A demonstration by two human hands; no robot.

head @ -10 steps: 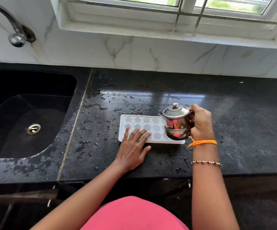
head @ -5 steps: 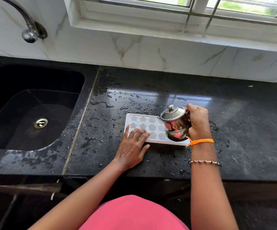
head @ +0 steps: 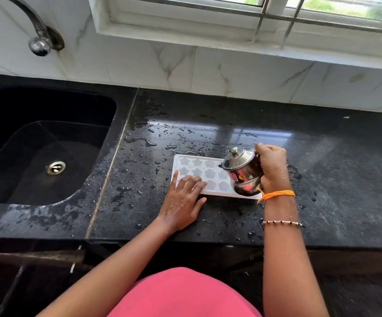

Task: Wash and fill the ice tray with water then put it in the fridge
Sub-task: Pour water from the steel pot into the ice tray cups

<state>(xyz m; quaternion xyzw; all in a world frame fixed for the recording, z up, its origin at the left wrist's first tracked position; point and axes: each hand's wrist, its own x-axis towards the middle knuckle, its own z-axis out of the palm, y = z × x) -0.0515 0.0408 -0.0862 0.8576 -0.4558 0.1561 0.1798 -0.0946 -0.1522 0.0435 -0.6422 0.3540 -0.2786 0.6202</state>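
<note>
A white ice tray [head: 199, 168] with star and flower shaped cells lies flat on the wet black counter [head: 322, 179]. My left hand [head: 183, 200] lies flat, fingers spread, pressing on the tray's near left corner. My right hand [head: 272, 168] grips the handle of a small lidded steel pot [head: 242, 172], tilted to the left over the right end of the tray. The pot hides the tray's right cells. I cannot make out a water stream.
A black sink [head: 43, 145] with a steel drain [head: 55, 167] lies to the left, and a tap [head: 39, 40] juts from the marble wall above it. Water drops scatter over the counter around the tray. A window sill runs along the back wall.
The pot has tilted a little further to the left over the tray. My head has shifted, so the whole scene sits further right in view. My left hand stays on the tray.
</note>
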